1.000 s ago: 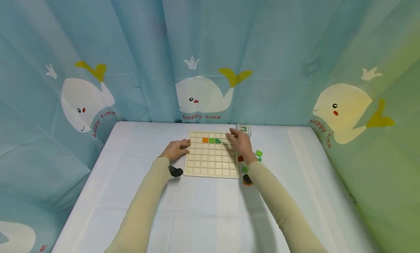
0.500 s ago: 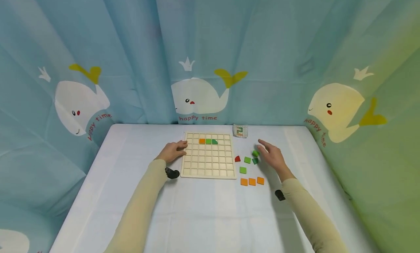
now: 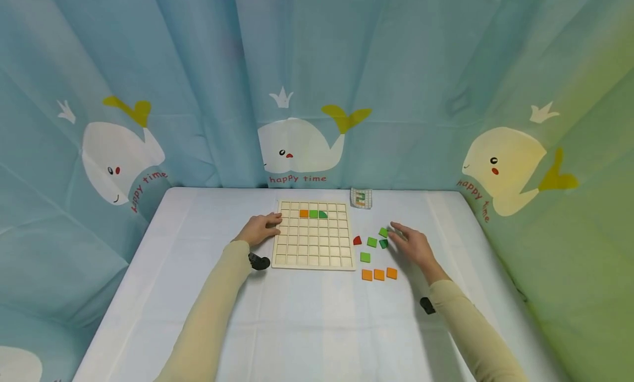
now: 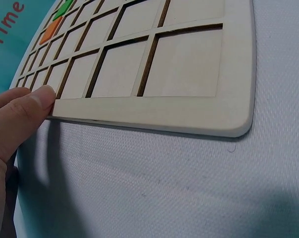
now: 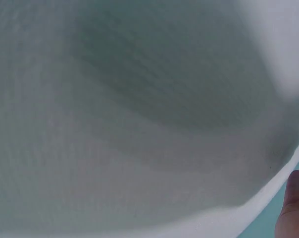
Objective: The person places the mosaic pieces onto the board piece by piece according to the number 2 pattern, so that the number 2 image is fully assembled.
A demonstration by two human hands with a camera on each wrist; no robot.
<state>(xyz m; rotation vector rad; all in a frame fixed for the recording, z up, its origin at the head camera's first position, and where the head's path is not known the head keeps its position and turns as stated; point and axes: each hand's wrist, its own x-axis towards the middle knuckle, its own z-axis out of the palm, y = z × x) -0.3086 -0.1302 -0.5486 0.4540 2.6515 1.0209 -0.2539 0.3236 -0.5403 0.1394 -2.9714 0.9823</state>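
A pale wooden grid board (image 3: pixel 314 247) lies flat, with an orange tile (image 3: pixel 304 213), a green tile (image 3: pixel 313 214) and a dark green curved piece (image 3: pixel 323 214) side by side in one row near its far edge. On its left rim rests my left hand (image 3: pixel 258 229); in the left wrist view the thumb (image 4: pixel 44 96) lies on top of the frame. To the board's right, my right hand (image 3: pixel 412 245) has its fingertips beside a loose green tile (image 3: pixel 383 233) and a dark green piece (image 3: pixel 383 244). The right wrist view catches only extended fingers (image 5: pixel 294 191) at its edge.
More loose pieces lie right of the board: a red curved piece (image 3: pixel 357 240), two green tiles (image 3: pixel 372 242) and a row of orange tiles (image 3: pixel 378 274). A small patterned card (image 3: pixel 361 198) sits behind them. A whale-print curtain (image 3: pixel 421 96) rises behind the white table.
My right hand has moved from over the board's far right corner to the loose pieces. The green tile by its fingertips, tilted half a second ago, now lies flat. My left hand stays put.
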